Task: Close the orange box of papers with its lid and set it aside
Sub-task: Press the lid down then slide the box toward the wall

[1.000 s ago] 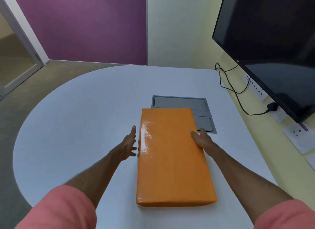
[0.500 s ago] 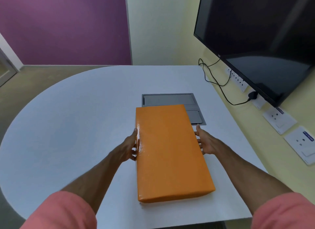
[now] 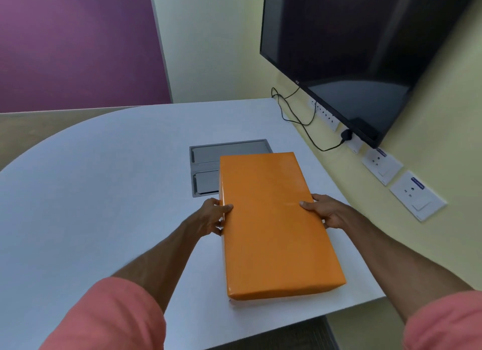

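Gripping hands: two, left hand (image 3: 210, 216) and right hand (image 3: 326, 211), fingers clasping opposite long edges
Orange box (image 3: 273, 219): one, lidded, between both thumbs

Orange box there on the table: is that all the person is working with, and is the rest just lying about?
Part of the job:
- orange box, lid already on
- left hand, gripping its left edge
- right hand, gripping its right edge

Just there:
- grey panel set in the table
- black screen on the wall
- black cable
- wall sockets
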A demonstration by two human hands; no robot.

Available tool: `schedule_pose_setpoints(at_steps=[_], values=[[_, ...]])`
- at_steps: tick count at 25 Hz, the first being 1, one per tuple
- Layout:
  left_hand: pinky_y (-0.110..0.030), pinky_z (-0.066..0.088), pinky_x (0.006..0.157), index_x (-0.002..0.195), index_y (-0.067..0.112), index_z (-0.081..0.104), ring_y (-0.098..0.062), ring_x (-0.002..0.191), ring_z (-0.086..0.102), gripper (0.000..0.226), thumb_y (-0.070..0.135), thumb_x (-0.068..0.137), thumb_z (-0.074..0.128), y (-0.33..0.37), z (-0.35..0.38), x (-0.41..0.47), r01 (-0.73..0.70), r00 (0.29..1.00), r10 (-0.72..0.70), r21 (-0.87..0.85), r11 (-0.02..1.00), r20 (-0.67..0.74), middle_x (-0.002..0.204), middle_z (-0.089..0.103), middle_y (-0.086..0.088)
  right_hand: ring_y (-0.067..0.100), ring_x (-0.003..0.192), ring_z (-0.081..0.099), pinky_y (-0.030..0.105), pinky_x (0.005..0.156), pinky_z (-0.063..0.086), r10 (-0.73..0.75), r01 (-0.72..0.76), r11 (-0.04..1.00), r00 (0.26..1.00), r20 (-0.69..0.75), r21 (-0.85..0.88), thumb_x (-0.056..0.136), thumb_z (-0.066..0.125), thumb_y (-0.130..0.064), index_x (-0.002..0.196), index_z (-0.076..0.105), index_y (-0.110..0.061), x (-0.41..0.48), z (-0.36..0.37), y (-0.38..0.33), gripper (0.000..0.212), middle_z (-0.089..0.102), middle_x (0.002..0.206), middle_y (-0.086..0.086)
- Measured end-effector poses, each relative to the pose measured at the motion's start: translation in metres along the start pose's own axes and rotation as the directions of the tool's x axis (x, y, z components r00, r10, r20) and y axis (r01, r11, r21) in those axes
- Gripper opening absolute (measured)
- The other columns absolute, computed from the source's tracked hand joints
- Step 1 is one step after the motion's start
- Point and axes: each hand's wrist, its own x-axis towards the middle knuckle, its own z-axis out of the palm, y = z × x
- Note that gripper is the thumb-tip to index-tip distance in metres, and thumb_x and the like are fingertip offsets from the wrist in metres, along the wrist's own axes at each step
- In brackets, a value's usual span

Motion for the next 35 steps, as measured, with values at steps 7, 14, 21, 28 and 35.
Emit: schedule_pose_setpoints(at_steps=[7,14,21,28,35], values=[[-0.056,0.049,0.081,0.141,0.003,0.035,-0.040,0.115,0.053,0.053,0.020,0.095,0.057,0.020,0.098,0.009,-0.025,1.000,0.025,0.029,0.999,0.007,0.143,0.044,-0.020,0.031,0.116,0.057,0.055,0.097,0.047,0.009,-0.009,1.000,0.999,-0.040,0.001,0.087,0.069,-0.029,0.135,0.052,-0.018,0.008,-0.091,0.016,0.052,0.060,0.129,0.008],[-0.062,0.044,0.094,0.141,0.001,0.034,-0.044,0.127,0.047,0.052,0.019,0.097,0.054,0.021,0.182,0.019,0.013,0.999,-0.014,-0.014,1.000,-0.029,0.145,0.041,-0.020,0.030,0.104,0.061,0.046,0.086,0.051,-0.033,0.035,0.998,0.999,-0.033,0.043,0.091,0.064,-0.017,0.135,0.052,-0.008,0.028,-0.158,0.033,0.046,0.060,0.133,0.017],[-0.064,0.040,0.099,0.141,0.002,0.032,-0.043,0.129,0.045,0.051,0.019,0.097,0.053,0.019,0.227,0.022,0.037,0.998,-0.039,-0.045,0.998,-0.049,0.146,0.040,-0.020,0.035,0.118,0.058,0.053,0.101,0.047,-0.044,0.044,0.998,0.999,-0.016,0.046,0.091,0.063,-0.015,0.141,0.045,-0.009,0.044,-0.192,0.047,0.054,0.056,0.137,0.017],[-0.055,0.047,0.084,0.139,0.003,0.032,-0.037,0.110,0.050,0.049,0.018,0.098,0.053,0.016,0.254,0.021,0.040,0.998,-0.042,-0.060,0.997,-0.037,0.142,0.041,-0.019,0.037,0.122,0.056,0.057,0.105,0.043,-0.062,0.063,0.996,0.998,-0.021,0.068,0.091,0.063,-0.014,0.144,0.041,-0.010,0.048,-0.215,0.061,0.057,0.054,0.140,0.018],[-0.049,0.045,0.078,0.139,0.005,0.032,-0.032,0.103,0.047,0.047,0.019,0.098,0.052,0.017,0.267,0.021,0.033,0.999,-0.036,-0.059,0.998,-0.038,0.124,0.043,-0.014,0.037,0.119,0.057,0.056,0.103,0.045,-0.070,0.073,0.996,0.996,-0.048,0.051,0.091,0.063,-0.015,0.141,0.043,-0.008,0.050,-0.224,0.068,0.055,0.056,0.137,0.019]])
